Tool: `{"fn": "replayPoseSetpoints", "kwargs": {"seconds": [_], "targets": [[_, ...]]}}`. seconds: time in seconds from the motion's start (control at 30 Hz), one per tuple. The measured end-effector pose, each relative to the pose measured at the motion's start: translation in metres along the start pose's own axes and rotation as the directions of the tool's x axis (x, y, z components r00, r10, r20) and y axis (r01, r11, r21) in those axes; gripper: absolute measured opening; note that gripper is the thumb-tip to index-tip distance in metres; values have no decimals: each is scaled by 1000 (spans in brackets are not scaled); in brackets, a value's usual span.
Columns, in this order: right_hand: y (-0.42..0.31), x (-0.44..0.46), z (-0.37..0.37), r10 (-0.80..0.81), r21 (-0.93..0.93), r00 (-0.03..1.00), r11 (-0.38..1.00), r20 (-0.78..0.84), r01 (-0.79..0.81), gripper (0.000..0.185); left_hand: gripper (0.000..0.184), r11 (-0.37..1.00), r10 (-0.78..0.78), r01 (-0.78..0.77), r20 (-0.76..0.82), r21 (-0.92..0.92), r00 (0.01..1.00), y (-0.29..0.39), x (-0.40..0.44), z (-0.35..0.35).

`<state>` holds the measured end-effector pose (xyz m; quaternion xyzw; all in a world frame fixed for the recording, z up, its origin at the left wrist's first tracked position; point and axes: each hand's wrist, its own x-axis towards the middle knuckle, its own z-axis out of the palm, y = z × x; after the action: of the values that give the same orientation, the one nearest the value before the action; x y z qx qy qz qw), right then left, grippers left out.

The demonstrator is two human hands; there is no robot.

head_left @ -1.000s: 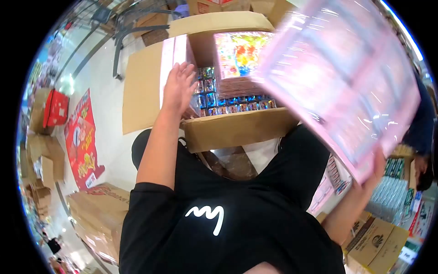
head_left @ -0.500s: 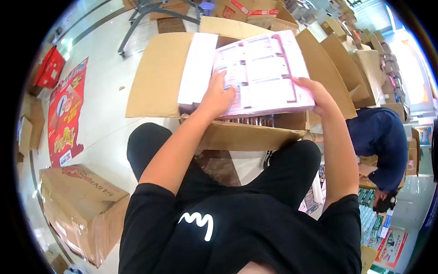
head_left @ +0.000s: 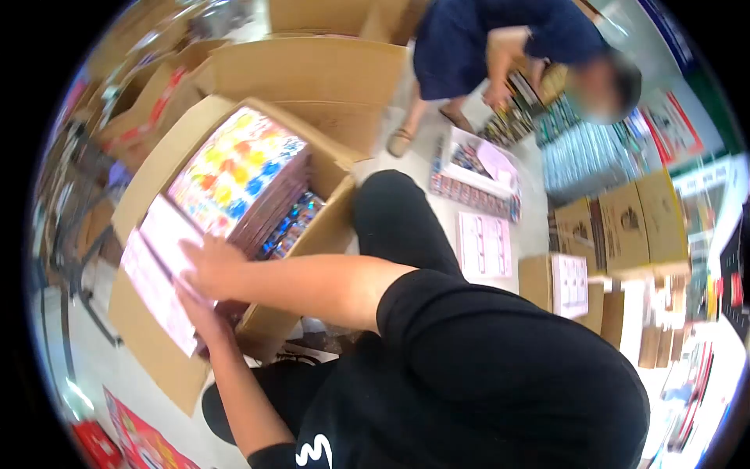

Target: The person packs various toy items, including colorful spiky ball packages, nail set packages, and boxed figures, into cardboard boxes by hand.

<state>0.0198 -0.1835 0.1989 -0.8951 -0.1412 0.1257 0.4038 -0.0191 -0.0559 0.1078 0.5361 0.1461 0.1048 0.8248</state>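
An open cardboard carton [head_left: 312,98] stands tilted in view before me on the left. Inside it are a stack with a bright multicoloured top [head_left: 238,168] and shiny blue and brown packets [head_left: 291,227]. Pale pink flat boxes [head_left: 178,230] fill its near left side, and another pink panel [head_left: 152,293] leans over the flap. My right hand [head_left: 212,267] reaches across onto the pink boxes, fingers apart and somewhat blurred. Just below it my left hand [head_left: 201,314] touches the edge of the pink panel; its fingers are partly hidden and smeared.
A co-worker in dark blue [head_left: 500,39] bends over goods at the upper right. A white tray of small items [head_left: 480,164] and a pink printed box [head_left: 483,245] lie on the floor. Brown cartons [head_left: 625,227] stand at right. A red poster [head_left: 144,430] lies lower left.
My view has turned right. The pink box that both hands held above the carton is no longer raised; my hands are now low at the carton's left side, among pink boxes.
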Motion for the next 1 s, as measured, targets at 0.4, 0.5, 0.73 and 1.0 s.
{"fn": "replayPoseSetpoints", "kwargs": {"seconds": [0.4,0.5,0.73,1.0], "targets": [[129,-140,-154,-369,19,896,923,-245,385,33,87,-302,200,-484,551,821,810,53,-47,64],[162,-180,-211,-178,-13,827,979,-533,202,20,81,-323,268,-438,525,839,808,54,-36,58],[210,-204,-238,118,168,657,986,-745,12,19,80,-345,312,-382,489,857,815,47,0,29],[190,-187,-210,-216,-294,788,955,-576,47,15,75,-215,394,-453,501,865,770,54,-6,41]]}}
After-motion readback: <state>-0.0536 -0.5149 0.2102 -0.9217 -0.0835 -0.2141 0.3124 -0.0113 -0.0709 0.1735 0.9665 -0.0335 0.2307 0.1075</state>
